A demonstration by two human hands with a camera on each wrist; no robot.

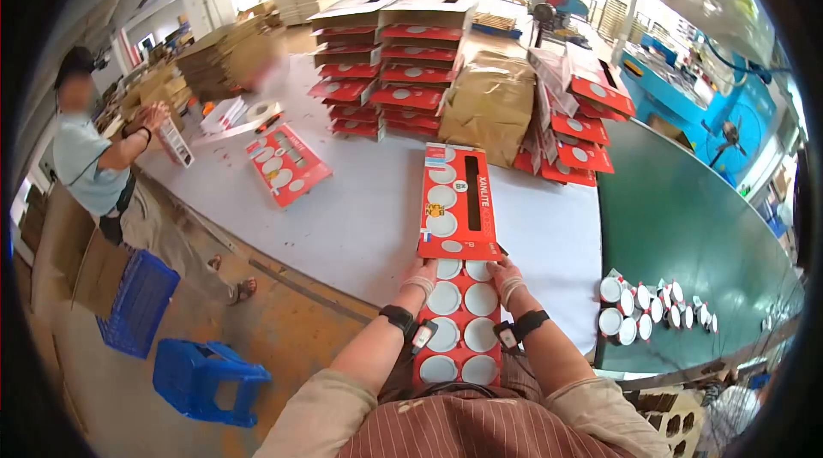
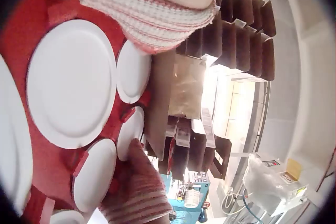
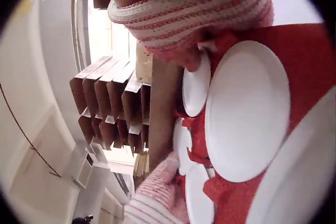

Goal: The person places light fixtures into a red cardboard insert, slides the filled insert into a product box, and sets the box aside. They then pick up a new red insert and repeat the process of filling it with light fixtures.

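Note:
A red cardboard tray [image 1: 461,321] with two rows of white round discs [image 1: 442,334] lies lengthwise in front of the person's body. Its far end meets a red printed XANLITE box [image 1: 435,201] with a dark slot, which lies on the table. My left hand [image 1: 419,274] grips the tray's left side close to the box edge. Opposite it, my right hand [image 1: 509,278] holds the right side, its thumb against a disc in the left wrist view. Both hands wear white-and-red knit gloves [image 2: 142,16]. The brown box edge [image 3: 164,103] stands right beyond the fingertips.
Stacked red boxes [image 1: 411,77], a brown carton [image 1: 489,94] and more red boxes [image 1: 583,128] line the table's back. Another red box [image 1: 287,162] lies left. White-topped round pieces [image 1: 610,321] stand on the green surface [image 1: 677,235]. A person [image 1: 94,145] stands left near blue stools [image 1: 210,377].

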